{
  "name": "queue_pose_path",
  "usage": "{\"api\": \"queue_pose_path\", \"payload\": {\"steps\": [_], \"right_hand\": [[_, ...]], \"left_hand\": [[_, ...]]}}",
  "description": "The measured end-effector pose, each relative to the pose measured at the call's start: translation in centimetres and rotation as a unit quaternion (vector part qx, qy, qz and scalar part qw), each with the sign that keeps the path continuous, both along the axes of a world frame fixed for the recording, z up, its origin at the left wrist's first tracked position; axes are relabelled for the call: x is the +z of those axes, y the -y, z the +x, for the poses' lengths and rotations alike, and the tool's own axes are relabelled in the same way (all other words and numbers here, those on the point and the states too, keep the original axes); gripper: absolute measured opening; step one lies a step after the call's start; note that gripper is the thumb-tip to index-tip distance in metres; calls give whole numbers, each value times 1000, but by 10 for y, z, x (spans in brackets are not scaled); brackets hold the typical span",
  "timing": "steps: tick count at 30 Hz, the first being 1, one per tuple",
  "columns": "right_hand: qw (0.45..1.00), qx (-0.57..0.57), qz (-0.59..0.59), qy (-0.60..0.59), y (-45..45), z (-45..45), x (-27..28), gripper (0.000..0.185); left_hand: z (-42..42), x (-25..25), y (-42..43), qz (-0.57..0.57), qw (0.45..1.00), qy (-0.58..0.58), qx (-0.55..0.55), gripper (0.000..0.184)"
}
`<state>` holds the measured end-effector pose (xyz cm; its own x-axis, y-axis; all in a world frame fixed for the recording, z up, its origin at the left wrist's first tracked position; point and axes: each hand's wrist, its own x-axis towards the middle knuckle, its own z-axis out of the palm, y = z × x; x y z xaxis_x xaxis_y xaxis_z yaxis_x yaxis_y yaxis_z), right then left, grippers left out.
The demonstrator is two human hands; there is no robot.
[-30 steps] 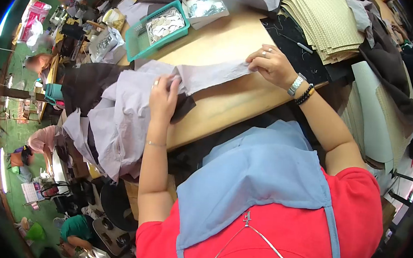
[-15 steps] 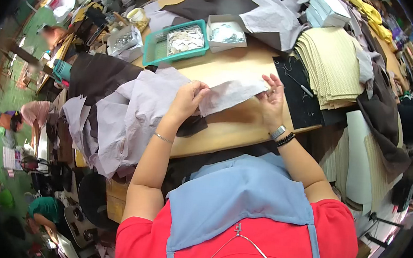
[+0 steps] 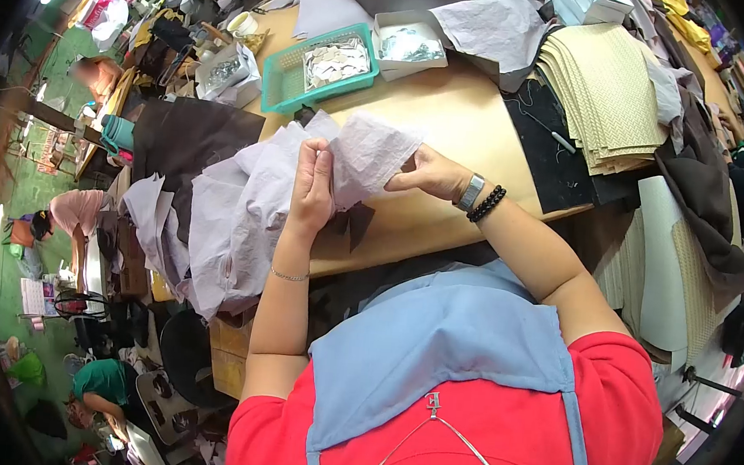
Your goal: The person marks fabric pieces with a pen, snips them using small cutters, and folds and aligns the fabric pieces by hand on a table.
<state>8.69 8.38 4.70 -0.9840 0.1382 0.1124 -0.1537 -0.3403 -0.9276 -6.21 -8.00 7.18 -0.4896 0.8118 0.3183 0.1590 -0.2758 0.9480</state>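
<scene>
Both hands hold a piece of pale lilac-grey fabric [image 3: 370,149] above the table's front part. My left hand [image 3: 312,188] is closed, thumb up, pinching the left side of the piece. At the lower right edge, my right hand [image 3: 436,175] grips the fabric between thumb and fingers; some fingertips are hidden behind it. A crumpled heap of the same lilac-grey fabric [image 3: 238,213] lies just left of my left hand. Under the held piece, a dark scrap [image 3: 357,223] shows on the table.
A teal basket [image 3: 291,95] with white pieces and a white box [image 3: 408,47] stand farther back. To the right are a dark mat [image 3: 540,150] with a pen-like tool [image 3: 562,143] and stacked quilted cream sheets [image 3: 605,98]. Other people work at the far left.
The fabric piece was stretched out sideways; now it is raised and folded upright. My right hand has moved left, closer to my left hand, and turned inward. My left hand has turned upright.
</scene>
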Motion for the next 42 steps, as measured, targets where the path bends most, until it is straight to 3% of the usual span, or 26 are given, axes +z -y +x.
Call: {"api": "queue_pose_path", "payload": {"steps": [3,6,7,9,11,12,14,15,16,18,20,23,25,29,32,33,36,38,39,40,42], "right_hand": [[999,5,-18,27,5,5,15,70],[983,-50,171,-34,1,7,2,61],[940,-107,300,-121,-5,4,-12,58],[771,-210,531,-282,-15,-4,-25,51],[923,-154,320,-149,-10,8,-18,46],[969,-121,202,-77,-6,12,-10,44],[992,-70,-97,-46,-13,17,-30,42],[968,-43,-246,-28,-15,21,-34,41],[982,-187,-7,-21,-12,28,-39,43],[953,-287,50,84,-15,43,-45,53],[934,-335,86,86,-18,60,-46,62],[907,-400,110,78,-11,73,-56,62],[894,-403,168,99,-29,80,-78,57],[888,-408,148,152,-37,90,-54,39],[921,-339,-156,109,-45,85,-51,40],[930,-285,-205,107,-44,81,-44,43],[964,-180,-117,159,-25,61,-45,41],[977,-132,103,133,-19,45,-44,34],[930,-103,257,243,-23,40,-41,32],[846,-72,403,342,-26,35,-37,35],[789,-95,497,347,-13,30,-23,40]], "left_hand": [[-2,2,9,-80,994,63,-50,14],[12,1,10,-170,974,150,12,18],[18,3,10,-198,967,159,7,19],[23,7,9,-254,960,99,-57,21],[14,-17,4,-312,946,-5,-82,23],[13,-22,1,-342,933,-68,-85,24],[18,-31,-2,-284,955,-88,1,26],[13,-42,-6,-255,962,-88,45,26],[8,-55,-11,-226,966,-88,88,27],[-9,-72,-27,-168,966,-144,135,26],[-7,-66,-41,-136,942,-242,189,25],[6,-59,-69,-281,884,-329,176,24],[8,-64,-82,-293,881,-341,148,24],[4,-74,-96,-308,881,-342,108,24],[1,-81,-103,-212,941,-213,156,22],[0,-83,-104,-197,954,-174,143,22],[-7,-89,-109,-136,981,-82,114,22],[-9,-93,-114,-79,989,-47,114,23],[-11,-92,-114,-88,990,-41,97,23],[-14,-91,-113,-96,991,-35,80,23],[-17,-83,-113,-106,993,-22,42,23]]}}
